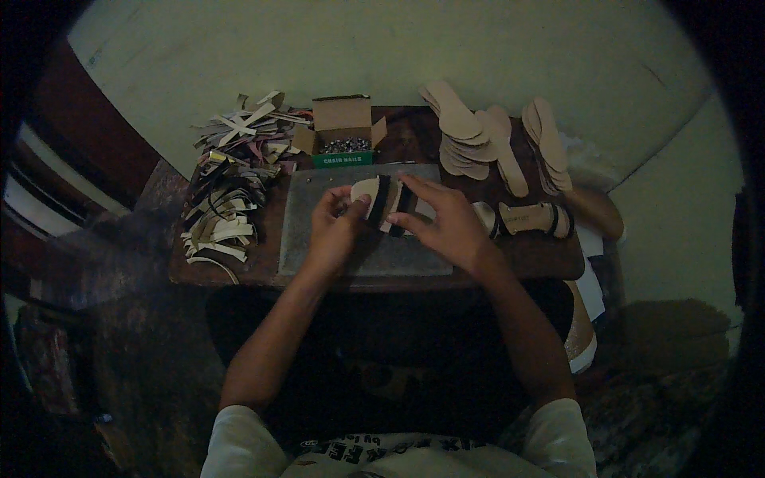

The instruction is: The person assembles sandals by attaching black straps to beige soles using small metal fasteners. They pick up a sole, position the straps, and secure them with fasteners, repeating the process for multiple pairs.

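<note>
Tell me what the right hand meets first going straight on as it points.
The right hand would meet the black-strapped sole it touches; beyond, perhaps the open nail box, though depth is unclear.

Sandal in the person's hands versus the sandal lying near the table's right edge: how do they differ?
The held sandal is gripped by the left hand and right hand; the other sandal lies untouched on the table.
The held sandal is over the grey board; the other sandal is right of it.
Both show pale soles and dark straps.
</note>
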{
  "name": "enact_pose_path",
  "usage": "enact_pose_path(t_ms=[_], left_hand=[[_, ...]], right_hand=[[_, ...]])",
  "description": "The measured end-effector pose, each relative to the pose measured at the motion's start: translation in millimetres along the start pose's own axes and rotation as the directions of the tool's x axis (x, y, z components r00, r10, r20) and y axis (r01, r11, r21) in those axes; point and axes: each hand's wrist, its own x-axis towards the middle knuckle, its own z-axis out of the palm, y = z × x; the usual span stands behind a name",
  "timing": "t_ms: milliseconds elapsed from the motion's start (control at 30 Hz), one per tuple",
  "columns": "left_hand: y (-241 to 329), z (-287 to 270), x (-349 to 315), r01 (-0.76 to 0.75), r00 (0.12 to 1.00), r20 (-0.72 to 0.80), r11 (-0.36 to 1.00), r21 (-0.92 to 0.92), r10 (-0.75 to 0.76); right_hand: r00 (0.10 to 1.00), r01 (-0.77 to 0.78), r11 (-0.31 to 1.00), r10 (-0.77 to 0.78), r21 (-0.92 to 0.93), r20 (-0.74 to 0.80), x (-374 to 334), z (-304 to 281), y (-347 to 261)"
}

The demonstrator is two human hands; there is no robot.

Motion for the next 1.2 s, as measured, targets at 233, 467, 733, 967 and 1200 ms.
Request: enact_pose_path(t_ms=[233, 467, 733, 967, 1200], left_hand=[[6, -18, 14, -0.094, 0.993, -0.074, 0.995, 0.022, 0.096], [1, -35, 29, -0.245, 0.967, -0.011, 0.947, 0.209, 0.253], [10, 14, -19, -0.141, 0.973, 0.211, 0.962, 0.232, 0.092], [-16, 13, -18, -0.077, 0.982, 0.186, 0.958, 0.276, 0.025], [-11, 33, -29, -0.098, 0.962, 0.271, 0.957, 0.271, 0.022]], right_hand=[[0.998, 0.032, 0.948, -0.012, -0.318, 0.064, -6, 3, -4], [0.995, -0.095, 0.991, 0.097, -0.089, 0.019, 0, -8, -5], [0.928, -0.282, 0.951, 0.304, 0.130, -0.213, 0, -9, -4], [0.969, -0.219, 0.946, 0.239, 0.238, -0.058, -28, -13, -27], [0.852, -0.499, 0.573, 0.462, 0.650, 0.247, -54, -43, 11]])
